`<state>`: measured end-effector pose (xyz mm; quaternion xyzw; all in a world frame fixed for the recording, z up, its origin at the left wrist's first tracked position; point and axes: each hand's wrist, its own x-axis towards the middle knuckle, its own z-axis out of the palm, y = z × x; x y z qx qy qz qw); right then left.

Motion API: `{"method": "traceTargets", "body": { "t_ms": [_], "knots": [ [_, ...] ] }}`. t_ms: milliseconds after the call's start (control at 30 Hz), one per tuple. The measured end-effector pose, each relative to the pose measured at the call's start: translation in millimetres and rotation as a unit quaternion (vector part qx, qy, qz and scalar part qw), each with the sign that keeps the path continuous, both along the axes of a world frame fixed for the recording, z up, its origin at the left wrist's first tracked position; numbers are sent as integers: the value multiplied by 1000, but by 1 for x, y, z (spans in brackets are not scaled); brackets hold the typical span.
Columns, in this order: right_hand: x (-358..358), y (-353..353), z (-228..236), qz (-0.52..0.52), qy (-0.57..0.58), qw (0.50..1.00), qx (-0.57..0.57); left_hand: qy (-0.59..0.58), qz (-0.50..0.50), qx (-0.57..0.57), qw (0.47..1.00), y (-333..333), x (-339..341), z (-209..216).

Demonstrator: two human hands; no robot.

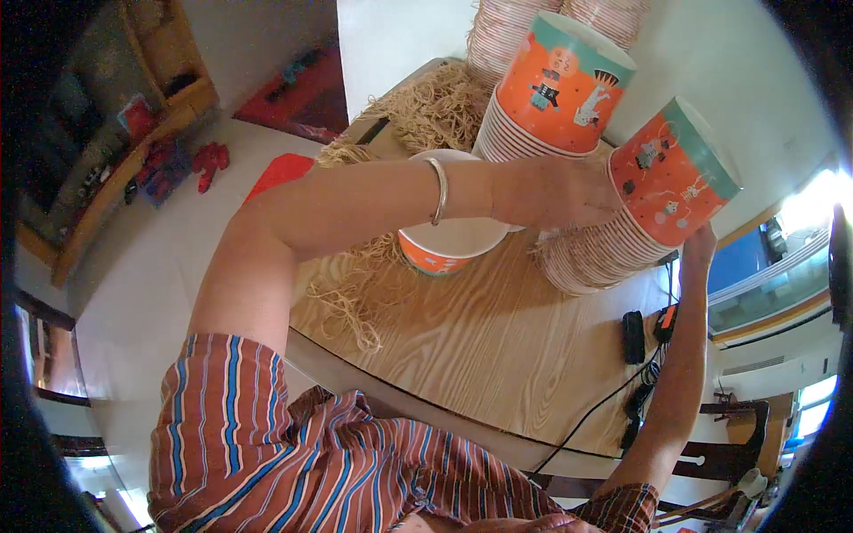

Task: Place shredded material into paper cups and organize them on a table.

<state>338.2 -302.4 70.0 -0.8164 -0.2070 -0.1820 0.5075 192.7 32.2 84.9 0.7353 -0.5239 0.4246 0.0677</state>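
A stack of upside-down paper buckets [666,178], orange with teal bands, stands on the right of the table, white rims nested below the printed top one. My left hand [569,194] reaches across to the left side of this stack; its fingers are blurred and partly hidden. At the stack's right side, my right hand [697,253] is pressed against the bucket's lower edge, its fingers curling behind it. A taller stack of the same buckets [565,89] rises behind my left hand. Below my left forearm an upright single bucket [444,253] shows its pale inside, partly covered by the arm.
Loose tan strands [444,107] lie heaped at the table's far left, with more strands [351,306] along the left edge. Further bucket stacks [498,44] lean by the wall. Black cables and adapters [633,338] lie at the right of the wooden table [480,346].
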Motion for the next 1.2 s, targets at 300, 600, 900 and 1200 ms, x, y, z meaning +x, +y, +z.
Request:
{"method": "traceTargets", "body": {
  "t_ms": [300,600,900,1200],
  "knots": [
    [-147,50,23,-22,-263,960,-91,61,-38,45,996,8,-67,-8],
    [-193,90,-25,0,-255,916,-311,115,-51,3,992,7,-162,-53],
    [-252,105,-55,270,111,884,-364,321,200,-229,897,98,-234,-92],
    [-269,163,-50,227,115,949,-186,346,251,-461,778,128,-223,-102]
  ]
}}
